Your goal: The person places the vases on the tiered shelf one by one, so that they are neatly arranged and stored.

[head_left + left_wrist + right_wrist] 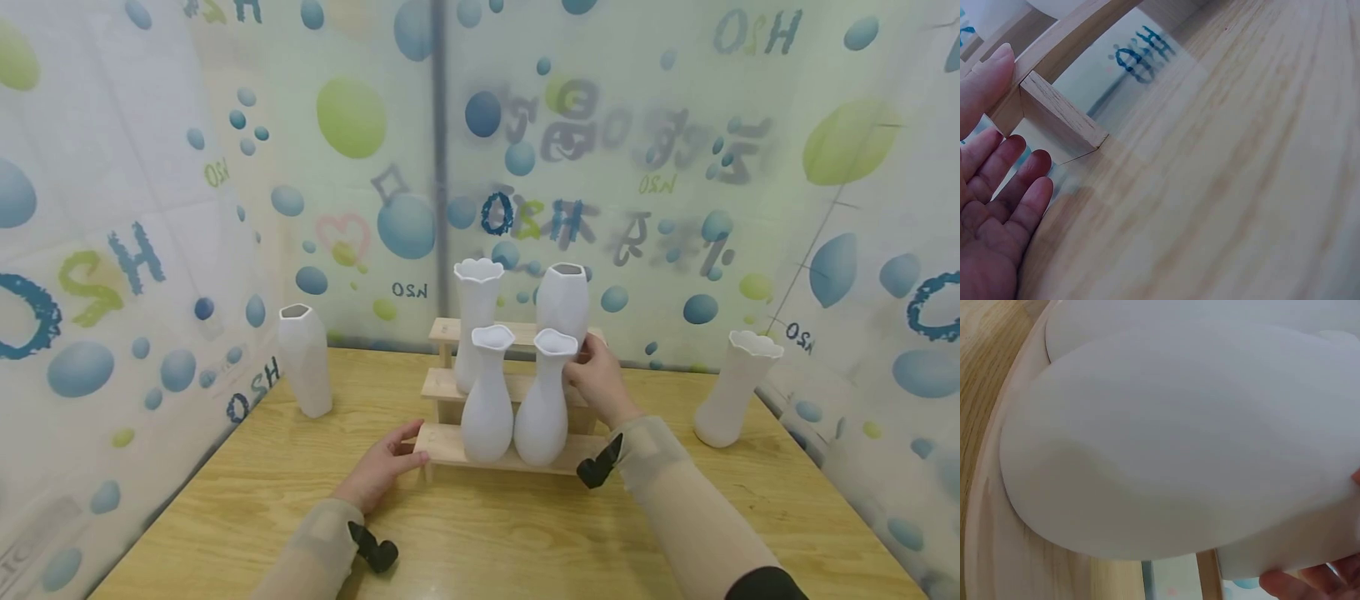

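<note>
A three-tier wooden display stand carries white vases. My left hand holds the left end of its lowest tier, thumb on the board and the other fingers below it. My right hand grips a faceted white vase near its lower part, at the right of the middle tier; its base is hidden. In front, two bulb-shaped vases, a left one and a right one, stand upright on the lowest tier. The right one fills much of the right wrist view. A scalloped-rim vase stands on the middle tier's left.
On the wooden table, another faceted vase stands at the left and a scalloped-rim vase at the right. Patterned curtains hang close around the table's back and sides.
</note>
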The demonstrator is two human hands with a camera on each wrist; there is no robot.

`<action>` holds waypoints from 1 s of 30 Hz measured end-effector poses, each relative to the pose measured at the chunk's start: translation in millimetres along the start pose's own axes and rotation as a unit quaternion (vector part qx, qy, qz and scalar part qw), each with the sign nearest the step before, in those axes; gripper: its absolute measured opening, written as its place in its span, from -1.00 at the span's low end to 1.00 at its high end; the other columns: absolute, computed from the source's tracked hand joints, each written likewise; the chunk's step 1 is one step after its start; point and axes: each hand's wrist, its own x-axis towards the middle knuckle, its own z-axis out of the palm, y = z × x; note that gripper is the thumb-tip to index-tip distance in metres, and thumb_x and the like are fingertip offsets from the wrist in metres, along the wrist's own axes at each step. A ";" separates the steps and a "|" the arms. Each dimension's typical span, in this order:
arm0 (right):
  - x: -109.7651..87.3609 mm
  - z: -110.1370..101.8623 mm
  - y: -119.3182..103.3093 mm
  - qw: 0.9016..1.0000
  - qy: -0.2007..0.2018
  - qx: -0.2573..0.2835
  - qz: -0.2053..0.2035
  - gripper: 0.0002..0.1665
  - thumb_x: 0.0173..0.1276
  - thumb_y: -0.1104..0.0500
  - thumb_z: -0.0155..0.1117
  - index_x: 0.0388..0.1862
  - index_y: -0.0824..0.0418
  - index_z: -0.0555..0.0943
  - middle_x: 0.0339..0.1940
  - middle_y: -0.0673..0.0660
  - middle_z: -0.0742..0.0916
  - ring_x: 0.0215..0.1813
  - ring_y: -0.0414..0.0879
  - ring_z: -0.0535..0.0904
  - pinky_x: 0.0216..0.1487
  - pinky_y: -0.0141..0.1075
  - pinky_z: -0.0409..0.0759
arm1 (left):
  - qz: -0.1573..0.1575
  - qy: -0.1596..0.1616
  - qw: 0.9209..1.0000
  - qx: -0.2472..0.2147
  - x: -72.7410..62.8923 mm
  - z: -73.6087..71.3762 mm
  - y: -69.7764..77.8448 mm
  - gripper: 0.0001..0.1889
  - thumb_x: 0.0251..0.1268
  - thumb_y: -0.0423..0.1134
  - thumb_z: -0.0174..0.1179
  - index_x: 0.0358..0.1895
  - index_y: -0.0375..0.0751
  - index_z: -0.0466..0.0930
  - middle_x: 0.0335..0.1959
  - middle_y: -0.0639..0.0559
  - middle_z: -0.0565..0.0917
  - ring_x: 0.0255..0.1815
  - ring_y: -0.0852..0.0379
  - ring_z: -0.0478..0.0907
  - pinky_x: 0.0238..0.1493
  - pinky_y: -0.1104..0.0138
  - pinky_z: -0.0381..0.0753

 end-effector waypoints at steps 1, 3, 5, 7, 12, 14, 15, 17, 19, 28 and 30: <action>0.2 1.0 -0.4 1.000 0.002 0.001 -0.001 -0.30 0.25 0.28 0.12 0.39 0.21 0.24 0.21 0.19 0.50 0.17 0.11 0.44 0.17 0.02 0.47 | 0.001 0.000 1.000 0.000 0.1 -0.3 -0.2 -0.23 0.17 -0.05 0.36 0.44 -0.07 0.26 0.38 -0.11 0.32 0.24 -0.10 0.36 0.26 -0.11 0.24; 0.9 2.9 -0.5 1.000 0.011 -0.005 -0.004 -0.31 0.25 0.27 0.13 0.39 0.23 0.25 0.20 0.19 0.50 0.16 0.10 0.44 0.16 0.00 0.47 | 0.004 -0.002 1.000 0.002 0.4 -1.0 -0.5 -0.24 0.19 -0.06 0.35 0.45 -0.09 0.24 0.38 -0.13 0.31 0.23 -0.11 0.36 0.25 -0.10 0.25; 1.9 5.0 -0.5 1.000 0.019 -0.009 -0.005 -0.31 0.25 0.26 0.13 0.38 0.25 0.26 0.19 0.20 0.51 0.16 0.10 0.44 0.16 -0.01 0.47 | 0.006 -0.002 1.000 0.003 0.6 -1.4 -0.3 -0.24 0.20 -0.07 0.34 0.45 -0.10 0.24 0.38 -0.14 0.31 0.23 -0.11 0.36 0.25 -0.09 0.25; 2.7 6.6 -0.7 1.000 0.026 -0.015 -0.005 -0.32 0.25 0.25 0.13 0.37 0.24 0.27 0.18 0.20 0.52 0.15 0.10 0.44 0.15 -0.02 0.48 | 0.007 -0.001 1.000 0.001 0.8 -1.9 -0.1 -0.25 0.20 -0.06 0.34 0.44 -0.09 0.25 0.37 -0.13 0.32 0.23 -0.11 0.36 0.25 -0.09 0.25; 2.7 10.2 -2.4 0.999 0.036 -0.026 -0.006 -0.35 0.26 0.23 0.13 0.35 0.23 0.30 0.16 0.18 0.53 0.14 0.09 0.44 0.14 -0.02 0.48 | 0.009 -0.005 1.000 -0.001 0.9 -3.2 -0.9 -0.26 0.22 -0.07 0.32 0.45 -0.10 0.24 0.38 -0.15 0.31 0.24 -0.12 0.35 0.26 -0.10 0.24; 2.3 11.0 -2.8 0.999 0.038 -0.029 -0.007 -0.35 0.25 0.23 0.12 0.34 0.24 0.30 0.16 0.19 0.53 0.14 0.10 0.44 0.15 -0.01 0.47 | 0.011 -0.006 1.000 0.002 0.6 -3.5 -1.1 -0.26 0.22 -0.07 0.32 0.45 -0.11 0.23 0.38 -0.16 0.30 0.24 -0.12 0.35 0.26 -0.10 0.24; 2.0 11.2 -2.9 0.999 0.038 -0.029 -0.007 -0.35 0.25 0.23 0.12 0.35 0.23 0.29 0.16 0.19 0.52 0.15 0.09 0.44 0.15 -0.01 0.47 | 0.011 -0.006 1.000 0.003 0.7 -3.6 -1.5 -0.26 0.22 -0.07 0.32 0.45 -0.11 0.24 0.38 -0.16 0.30 0.24 -0.13 0.36 0.26 -0.10 0.24; 1.3 10.5 -2.2 0.999 0.034 -0.029 -0.011 -0.33 0.25 0.23 0.11 0.37 0.24 0.27 0.18 0.19 0.51 0.18 0.10 0.43 0.17 0.00 0.46 | 0.010 -0.006 1.000 0.003 0.6 -3.5 -1.2 -0.26 0.22 -0.07 0.32 0.44 -0.10 0.24 0.38 -0.15 0.31 0.24 -0.13 0.36 0.26 -0.10 0.23; 0.6 8.4 -0.1 0.999 0.027 -0.023 -0.014 -0.32 0.26 0.23 0.12 0.38 0.22 0.26 0.22 0.20 0.49 0.21 0.11 0.42 0.18 0.01 0.45 | 0.010 -0.004 1.000 0.004 0.4 -3.1 -1.0 -0.26 0.20 -0.06 0.33 0.44 -0.09 0.26 0.38 -0.14 0.32 0.24 -0.12 0.37 0.26 -0.11 0.24; -11.9 -27.4 16.5 0.999 0.002 0.027 -0.022 -0.22 0.33 0.06 0.32 0.43 0.27 0.25 0.31 0.31 0.46 0.29 0.15 0.40 0.23 0.00 0.43 | 0.005 -0.004 1.000 -0.001 0.1 -0.2 0.6 -0.25 0.18 -0.04 0.35 0.43 -0.07 0.28 0.37 -0.09 0.33 0.23 -0.09 0.37 0.26 -0.12 0.24; -15.7 -39.7 20.6 1.000 0.008 0.016 -0.018 -0.24 0.36 0.02 0.29 0.41 0.31 0.27 0.28 0.32 0.48 0.22 0.06 0.45 0.17 -0.12 0.50 | 0.003 -0.002 1.000 -0.001 0.0 -0.3 0.5 -0.25 0.17 -0.04 0.35 0.43 -0.06 0.28 0.37 -0.09 0.33 0.24 -0.09 0.36 0.26 -0.13 0.24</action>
